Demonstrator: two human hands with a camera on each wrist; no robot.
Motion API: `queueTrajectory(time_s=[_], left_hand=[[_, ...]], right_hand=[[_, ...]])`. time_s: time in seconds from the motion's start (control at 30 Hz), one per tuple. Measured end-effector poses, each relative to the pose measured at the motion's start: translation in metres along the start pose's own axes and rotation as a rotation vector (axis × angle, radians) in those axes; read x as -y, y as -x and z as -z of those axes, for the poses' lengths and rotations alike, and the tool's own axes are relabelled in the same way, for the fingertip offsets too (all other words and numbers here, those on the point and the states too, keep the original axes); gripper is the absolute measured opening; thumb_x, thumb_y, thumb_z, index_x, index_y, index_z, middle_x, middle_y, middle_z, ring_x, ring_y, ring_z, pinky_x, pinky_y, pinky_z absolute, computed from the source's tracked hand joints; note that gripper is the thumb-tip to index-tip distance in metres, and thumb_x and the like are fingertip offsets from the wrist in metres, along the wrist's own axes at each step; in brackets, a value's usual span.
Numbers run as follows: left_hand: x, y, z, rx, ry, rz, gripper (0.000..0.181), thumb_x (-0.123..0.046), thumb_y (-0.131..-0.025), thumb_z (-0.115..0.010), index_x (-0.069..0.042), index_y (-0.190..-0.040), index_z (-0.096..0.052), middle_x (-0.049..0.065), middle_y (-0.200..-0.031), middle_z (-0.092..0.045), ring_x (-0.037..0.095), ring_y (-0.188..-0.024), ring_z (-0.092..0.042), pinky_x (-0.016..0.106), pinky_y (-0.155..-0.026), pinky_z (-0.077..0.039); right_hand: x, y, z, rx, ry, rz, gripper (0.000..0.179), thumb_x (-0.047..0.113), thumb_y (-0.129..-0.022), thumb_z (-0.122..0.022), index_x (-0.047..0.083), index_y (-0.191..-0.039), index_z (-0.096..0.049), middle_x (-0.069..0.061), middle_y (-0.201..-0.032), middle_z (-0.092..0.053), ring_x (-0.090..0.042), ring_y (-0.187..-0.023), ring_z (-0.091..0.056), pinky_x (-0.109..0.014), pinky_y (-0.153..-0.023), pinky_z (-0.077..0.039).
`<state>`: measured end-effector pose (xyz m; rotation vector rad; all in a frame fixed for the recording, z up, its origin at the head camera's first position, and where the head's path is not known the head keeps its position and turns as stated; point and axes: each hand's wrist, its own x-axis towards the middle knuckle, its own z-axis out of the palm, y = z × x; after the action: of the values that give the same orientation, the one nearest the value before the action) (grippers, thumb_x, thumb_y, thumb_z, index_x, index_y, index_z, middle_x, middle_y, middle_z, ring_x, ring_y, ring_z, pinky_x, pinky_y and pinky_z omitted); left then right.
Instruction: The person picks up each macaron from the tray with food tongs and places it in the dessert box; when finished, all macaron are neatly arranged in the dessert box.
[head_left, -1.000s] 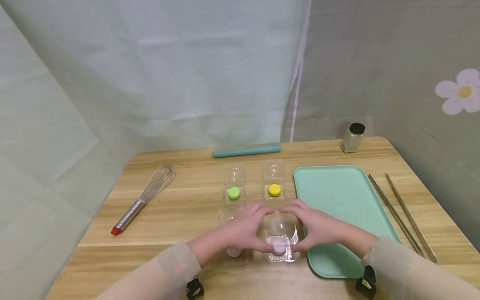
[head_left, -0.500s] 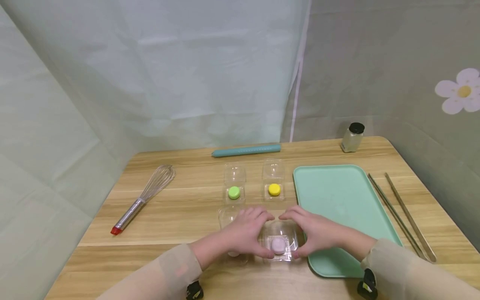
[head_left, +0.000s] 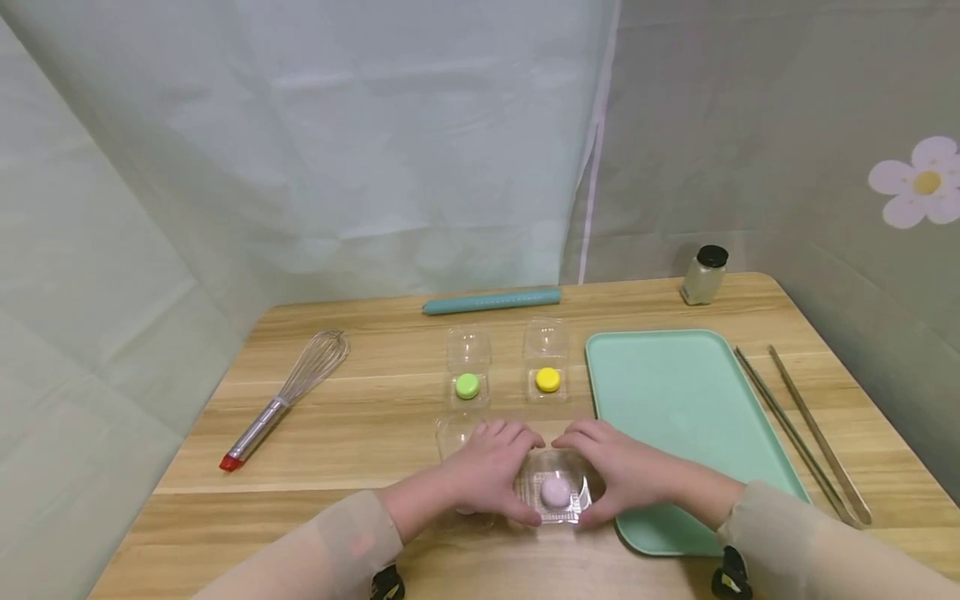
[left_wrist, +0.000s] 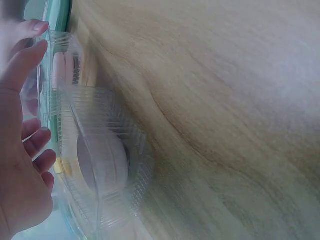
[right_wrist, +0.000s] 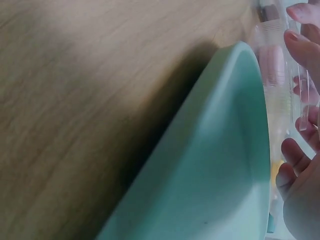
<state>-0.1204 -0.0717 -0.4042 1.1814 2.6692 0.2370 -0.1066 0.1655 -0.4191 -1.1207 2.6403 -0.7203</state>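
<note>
In the head view, a clear plastic box (head_left: pixel 536 504) with a pale pink macaron (head_left: pixel 556 492) sits at the front of the table. My left hand (head_left: pixel 487 471) holds its left side and my right hand (head_left: pixel 630 471) its right side, thumbs near the front corners. Its lid is tilted over the macaron; whether it is fastened I cannot tell. Beside it, another clear box (left_wrist: pixel 137 165) with a pinkish macaron (left_wrist: pixel 102 162) shows in the left wrist view, mostly behind my left hand from above. Farther back lie a green macaron (head_left: pixel 467 386) and a yellow macaron (head_left: pixel 547 380), each in an open-lidded box.
A mint-green tray (head_left: pixel 675 392) lies close to my right hand, under part of the forearm. Two metal rods (head_left: pixel 817 433) flank it. A whisk (head_left: pixel 288 396) lies at left, a teal stick-like bar (head_left: pixel 491 302) and a black-lidded jar (head_left: pixel 703 275) at the back.
Both hands have come slightly toward the front edge, bringing the lid down over the pale pink macaron. The thumbs have dropped a little. The other boxes have stayed put.
</note>
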Motion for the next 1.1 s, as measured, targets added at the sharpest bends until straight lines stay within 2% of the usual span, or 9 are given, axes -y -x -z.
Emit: queueTrajectory(time_s=[0.17, 0.37, 0.7, 0.93, 1.1], left_hand=[[0.0003, 0.0, -0.0017, 0.015, 0.001, 0.007, 0.088, -0.063, -0.062, -0.074, -0.015, -0.13, -0.045, -0.004, -0.125, -0.048, 0.014, -0.113, -0.04, 0.033, -0.093, -0.033], [0.0002, -0.0009, -0.0025, 0.019, -0.005, -0.015, 0.083, -0.063, -0.063, -0.073, -0.016, -0.126, -0.048, -0.006, -0.122, -0.05, 0.013, -0.111, -0.041, 0.033, -0.092, -0.033], [0.0005, -0.0016, -0.0016, 0.037, 0.009, -0.011, 0.077, -0.063, -0.063, -0.073, -0.017, -0.121, -0.051, -0.008, -0.116, -0.051, 0.012, -0.107, -0.042, 0.033, -0.092, -0.033], [-0.0011, -0.002, -0.002, 0.054, 0.01, -0.006, 0.077, -0.063, -0.063, -0.073, -0.016, -0.12, -0.051, -0.007, -0.115, -0.05, 0.012, -0.106, -0.041, 0.031, -0.09, -0.032], [-0.0009, -0.0025, -0.0035, 0.042, 0.031, -0.003, 0.079, -0.062, -0.063, -0.075, -0.016, -0.123, -0.05, -0.006, -0.118, -0.05, 0.012, -0.107, -0.041, 0.032, -0.09, -0.031]], right_hand=[[-0.0002, -0.0007, -0.0006, 0.009, 0.003, 0.015, 0.084, 0.053, -0.064, -0.079, 0.012, -0.13, -0.047, 0.003, -0.125, -0.042, -0.014, -0.115, -0.04, -0.036, -0.097, -0.041], [-0.0026, 0.0004, -0.0026, -0.005, -0.003, 0.05, 0.079, 0.056, -0.066, -0.076, 0.012, -0.127, -0.049, 0.005, -0.12, -0.043, -0.011, -0.11, -0.041, -0.032, -0.093, -0.043], [-0.0034, 0.0002, -0.0025, 0.003, -0.027, 0.065, 0.072, 0.053, -0.068, -0.077, 0.014, -0.123, -0.051, 0.006, -0.116, -0.043, -0.009, -0.106, -0.042, -0.029, -0.091, -0.043], [-0.0049, 0.0009, -0.0011, 0.059, -0.092, 0.053, 0.071, 0.052, -0.07, -0.075, 0.015, -0.126, -0.05, 0.004, -0.115, -0.043, -0.011, -0.106, -0.043, -0.032, -0.092, -0.042], [-0.0043, 0.0018, 0.0024, 0.091, -0.142, 0.022, 0.07, 0.052, -0.074, -0.072, 0.014, -0.128, -0.049, 0.002, -0.117, -0.043, -0.014, -0.107, -0.044, -0.035, -0.094, -0.042]])
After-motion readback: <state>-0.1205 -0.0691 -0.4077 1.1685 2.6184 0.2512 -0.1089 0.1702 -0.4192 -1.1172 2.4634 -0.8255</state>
